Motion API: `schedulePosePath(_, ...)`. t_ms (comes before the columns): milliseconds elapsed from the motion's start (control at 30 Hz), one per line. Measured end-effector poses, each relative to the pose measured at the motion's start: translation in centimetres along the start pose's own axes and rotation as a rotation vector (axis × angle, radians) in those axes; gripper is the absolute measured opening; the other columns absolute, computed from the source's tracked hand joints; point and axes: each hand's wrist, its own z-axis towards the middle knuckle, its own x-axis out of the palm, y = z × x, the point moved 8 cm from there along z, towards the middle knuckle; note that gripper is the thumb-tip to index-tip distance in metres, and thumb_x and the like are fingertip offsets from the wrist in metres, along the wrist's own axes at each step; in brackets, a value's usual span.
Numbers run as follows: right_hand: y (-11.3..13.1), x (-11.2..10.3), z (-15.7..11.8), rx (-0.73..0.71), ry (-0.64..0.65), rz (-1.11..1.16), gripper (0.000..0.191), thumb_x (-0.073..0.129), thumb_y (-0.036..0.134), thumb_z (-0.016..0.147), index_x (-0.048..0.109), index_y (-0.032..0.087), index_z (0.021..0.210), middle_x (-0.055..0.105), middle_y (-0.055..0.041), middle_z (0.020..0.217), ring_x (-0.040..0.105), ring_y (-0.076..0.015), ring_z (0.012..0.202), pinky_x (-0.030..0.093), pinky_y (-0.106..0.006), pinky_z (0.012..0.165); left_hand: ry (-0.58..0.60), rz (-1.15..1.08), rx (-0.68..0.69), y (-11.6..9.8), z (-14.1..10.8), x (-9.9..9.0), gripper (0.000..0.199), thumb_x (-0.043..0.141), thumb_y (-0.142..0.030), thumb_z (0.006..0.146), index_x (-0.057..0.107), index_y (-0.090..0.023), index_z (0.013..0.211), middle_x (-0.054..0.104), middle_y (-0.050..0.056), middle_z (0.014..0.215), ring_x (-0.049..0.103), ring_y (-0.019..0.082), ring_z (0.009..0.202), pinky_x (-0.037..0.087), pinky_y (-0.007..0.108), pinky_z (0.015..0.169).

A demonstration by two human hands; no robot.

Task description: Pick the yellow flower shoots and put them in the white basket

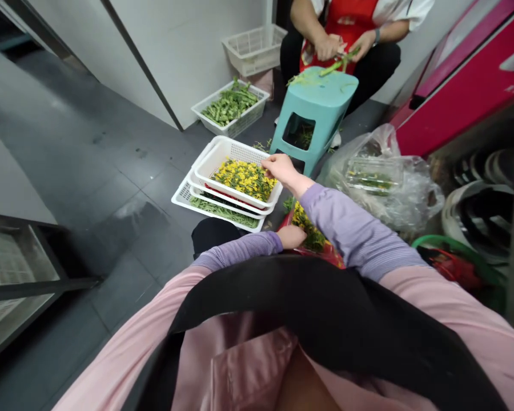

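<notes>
My right hand (280, 169) is over the right edge of the top white basket (212, 165), its fingers pinched together; what they hold, if anything, is too small to tell. Yellow-flowered greens (244, 180) lie inside that basket, which rests on other stacked baskets with green vegetables in the lowest one. Lower down, my left hand (292, 236) reaches to a red bag (334, 256) of yellow-flowered greens (310, 228). Its fingers are partly hidden among the stems, and their grip does not show.
Across a teal stool (321, 94), another person (351, 28) works on a green stalk. A basket of cut greens (235, 105) stands behind the stack. At right are a clear plastic bag (394, 200), a green basin (488, 279) and a pink cabinet (466, 80).
</notes>
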Motion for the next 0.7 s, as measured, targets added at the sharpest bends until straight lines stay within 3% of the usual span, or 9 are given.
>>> schedulePosePath(133,-7.9,-8.4,-6.6,0.133,-0.092,0.055,0.038,0.064,0.036,0.087,0.048,0.019,0.058,0.046,0.0004,0.048,0.041,-0.0105,0.043,0.035,-0.024,0.047,0.178,0.004,0.038,0.2,1.6,1.7,0.023,0.051,-0.006,0.087,0.074,-0.009,0.086,0.070,0.021,0.093,0.069,0.030,0.095,0.054,0.040,0.088)
schedulePosePath(233,-14.8,-14.9,-12.7,0.275,-0.251,0.299,0.040,0.061,0.038,0.090,0.043,0.020,0.059,0.042,0.0031,0.047,0.034,-0.0079,0.041,0.024,-0.022,0.042,0.274,0.069,-0.068,1.3,3.6,2.9,0.023,0.051,-0.011,0.089,0.072,-0.004,0.096,0.068,0.026,0.097,0.067,0.035,0.102,0.052,0.045,0.091)
schedulePosePath(300,-18.3,-18.0,-16.2,0.328,-0.367,0.404,0.039,0.059,0.035,0.092,0.043,0.019,0.060,0.043,0.0035,0.049,0.032,-0.0070,0.040,0.021,-0.022,0.041,0.306,0.105,-0.157,1.9,4.7,3.4,0.023,0.056,-0.016,0.088,0.069,-0.004,0.102,0.067,0.027,0.102,0.066,0.035,0.105,0.050,0.043,0.093)
schedulePosePath(367,-20.4,-19.6,-18.3,0.363,-0.414,0.414,0.037,0.058,0.032,0.092,0.044,0.019,0.060,0.044,0.0031,0.050,0.032,-0.0070,0.041,0.020,-0.023,0.043,0.279,0.117,-0.215,2.0,5.3,3.5,0.029,0.060,-0.019,0.087,0.065,-0.005,0.112,0.066,0.026,0.107,0.065,0.033,0.106,0.049,0.041,0.095)
schedulePosePath(433,-20.7,-20.0,-18.9,0.335,-0.385,0.344,0.035,0.060,0.030,0.090,0.048,0.018,0.059,0.045,0.0027,0.051,0.033,-0.0077,0.045,0.024,-0.024,0.047,0.230,0.123,-0.239,1.9,5.5,3.3,0.035,0.061,-0.021,0.087,0.061,-0.006,0.118,0.065,0.024,0.108,0.065,0.032,0.105,0.048,0.040,0.095)
schedulePosePath(567,-18.1,-19.5,-17.7,0.128,-0.265,0.053,0.028,0.065,0.023,0.082,0.053,0.016,0.058,0.050,0.0009,0.058,0.041,-0.0109,0.059,0.034,-0.026,0.062,0.217,0.137,-0.231,1.4,5.2,3.3,0.033,0.062,-0.024,0.086,0.062,-0.012,0.116,0.066,0.018,0.104,0.065,0.028,0.101,0.047,0.035,0.095)
schedulePosePath(700,-16.9,-18.7,-16.5,0.062,-0.164,-0.142,0.025,0.064,0.021,0.081,0.054,0.017,0.058,0.050,-0.0005,0.060,0.044,-0.0134,0.063,0.035,-0.029,0.068,0.188,0.106,-0.297,1.5,5.0,3.5,0.033,0.067,-0.013,0.076,0.066,-0.014,0.109,0.064,0.016,0.104,0.065,0.025,0.095,0.047,0.032,0.093)
